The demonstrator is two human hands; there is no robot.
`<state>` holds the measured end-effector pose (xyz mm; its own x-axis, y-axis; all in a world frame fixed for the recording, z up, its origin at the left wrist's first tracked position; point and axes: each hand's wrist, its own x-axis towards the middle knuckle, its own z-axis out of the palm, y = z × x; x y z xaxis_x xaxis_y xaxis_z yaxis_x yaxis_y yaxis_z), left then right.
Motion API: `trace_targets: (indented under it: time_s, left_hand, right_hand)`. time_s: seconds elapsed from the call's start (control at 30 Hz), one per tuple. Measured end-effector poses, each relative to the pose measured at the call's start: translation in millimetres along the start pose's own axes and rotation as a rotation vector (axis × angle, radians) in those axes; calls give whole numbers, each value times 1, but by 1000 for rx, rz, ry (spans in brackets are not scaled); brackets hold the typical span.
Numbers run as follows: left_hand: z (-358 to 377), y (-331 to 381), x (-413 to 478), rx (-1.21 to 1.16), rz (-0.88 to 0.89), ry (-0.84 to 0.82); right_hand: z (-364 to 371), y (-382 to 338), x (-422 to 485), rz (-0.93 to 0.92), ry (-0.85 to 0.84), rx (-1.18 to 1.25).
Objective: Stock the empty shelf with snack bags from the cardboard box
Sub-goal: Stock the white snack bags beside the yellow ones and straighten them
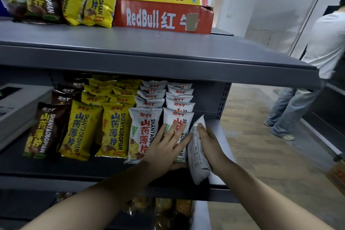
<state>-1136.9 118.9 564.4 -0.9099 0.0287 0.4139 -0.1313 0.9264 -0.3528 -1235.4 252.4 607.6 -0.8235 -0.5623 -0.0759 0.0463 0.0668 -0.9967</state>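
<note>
The grey metal middle shelf (104, 169) is filled from its left part to near its right end by rows of brown, yellow and white snack bags (112, 132), leaving a bare strip along the front edge and a narrow gap at the right end. That gap is occupied by an edge-on white snack bag (197, 157) and the right hand (209, 144), bounded by the perforated grey upright (223, 99). Overhead clearance is limited by the grey upper shelf board (149, 61); the wood-pattern floor aisle (261, 145) to the right is open.

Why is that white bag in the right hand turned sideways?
The white snack bag stands on edge, its back seam showing, gripped by the right hand beside the white row.
</note>
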Motion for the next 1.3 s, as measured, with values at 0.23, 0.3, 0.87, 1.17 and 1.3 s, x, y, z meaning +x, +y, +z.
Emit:
trace_targets:
  time_s: [0.23, 0.3, 0.87, 1.17, 1.3]
  left_hand:
    - [1, 0, 6, -42, -9, 31]
    - [-4, 3, 4, -61, -30, 19]
    - [-41, 6, 5, -131, -63, 36]
    - [-28, 2, 7, -142, -3, 112]
    - [-15, -2, 12, -64, -13, 45]
  right_hand:
    - [-8, -9, 8, 0, 74, 62]
    - [-12, -15, 11, -27, 104, 36]
    - [3, -51, 100, -85, 591, -351]
    - [25, -51, 147, -57, 755, -503]
    - [25, -47, 160, -91, 760, -593]
